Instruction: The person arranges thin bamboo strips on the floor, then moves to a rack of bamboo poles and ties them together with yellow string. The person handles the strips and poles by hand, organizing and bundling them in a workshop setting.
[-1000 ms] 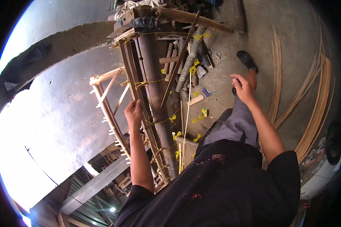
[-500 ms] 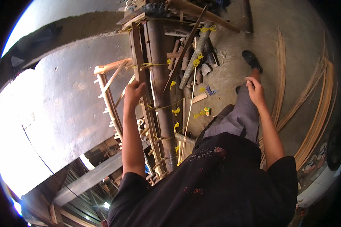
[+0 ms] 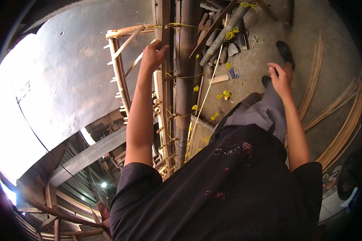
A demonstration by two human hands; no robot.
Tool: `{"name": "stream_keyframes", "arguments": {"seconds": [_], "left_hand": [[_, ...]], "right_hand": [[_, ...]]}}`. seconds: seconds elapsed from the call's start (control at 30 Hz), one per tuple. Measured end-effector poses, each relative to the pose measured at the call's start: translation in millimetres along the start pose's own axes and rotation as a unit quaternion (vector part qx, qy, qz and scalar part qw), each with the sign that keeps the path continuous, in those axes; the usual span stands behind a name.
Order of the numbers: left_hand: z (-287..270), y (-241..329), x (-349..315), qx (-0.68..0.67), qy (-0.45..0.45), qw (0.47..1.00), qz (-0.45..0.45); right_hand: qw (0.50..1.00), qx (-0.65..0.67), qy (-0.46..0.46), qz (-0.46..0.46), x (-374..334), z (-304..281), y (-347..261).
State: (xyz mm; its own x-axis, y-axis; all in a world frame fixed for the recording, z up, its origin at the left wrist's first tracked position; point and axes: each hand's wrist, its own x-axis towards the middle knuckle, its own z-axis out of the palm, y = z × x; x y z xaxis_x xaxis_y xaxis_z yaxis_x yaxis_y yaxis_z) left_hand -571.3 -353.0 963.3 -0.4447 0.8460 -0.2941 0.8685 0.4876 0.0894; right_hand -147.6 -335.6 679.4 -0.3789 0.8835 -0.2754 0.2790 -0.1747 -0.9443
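Note:
My left hand (image 3: 153, 57), its fingers curled, is at the long wooden rail (image 3: 161, 86) of an upright-looking frame; what the fingers close on, if anything, is hidden. Beside the rail runs a thick dark bamboo pole (image 3: 185, 92), tied with yellow cord (image 3: 185, 25). My right hand (image 3: 280, 79) hangs over my grey-trousered leg with its fingers loosely apart and nothing in it. Left of my left hand is a light bamboo frame (image 3: 118, 68) with short pegs along its side.
Several logs and a stone (image 3: 232, 50) lie on the concrete floor beyond the pole, with a grey pole (image 3: 225, 36) tied in yellow. Long split-bamboo strips (image 3: 311, 76) lie to my right. A grey wall (image 3: 76, 72) rises at left; a small wooden block (image 3: 219, 79) is near my legs.
The view has shifted, so the rail, logs and strips sit higher and farther right. Both hands appear higher too; the left stays at about the same spot by the rail.

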Motion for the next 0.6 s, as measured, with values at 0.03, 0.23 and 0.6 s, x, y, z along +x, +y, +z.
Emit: {"name": "stream_keyframes", "arguments": {"seconds": [0.03,0.23,0.6], "left_hand": [[-2,2,1,-0.002,-0.008,1.000,-0.012],[2,11,-10,-0.037,0.023,0.999,-0.029],[16,-126,-258,0.047,-0.155,0.933,-0.321]], "right_hand": [[1.000,0.016,-0.011,0.003,1,9,0],[0.996,0.032,-0.086,-0.016,-3,37,-20],[0.999,0.021,-0.044,0.020,-19,-5,42]]}}
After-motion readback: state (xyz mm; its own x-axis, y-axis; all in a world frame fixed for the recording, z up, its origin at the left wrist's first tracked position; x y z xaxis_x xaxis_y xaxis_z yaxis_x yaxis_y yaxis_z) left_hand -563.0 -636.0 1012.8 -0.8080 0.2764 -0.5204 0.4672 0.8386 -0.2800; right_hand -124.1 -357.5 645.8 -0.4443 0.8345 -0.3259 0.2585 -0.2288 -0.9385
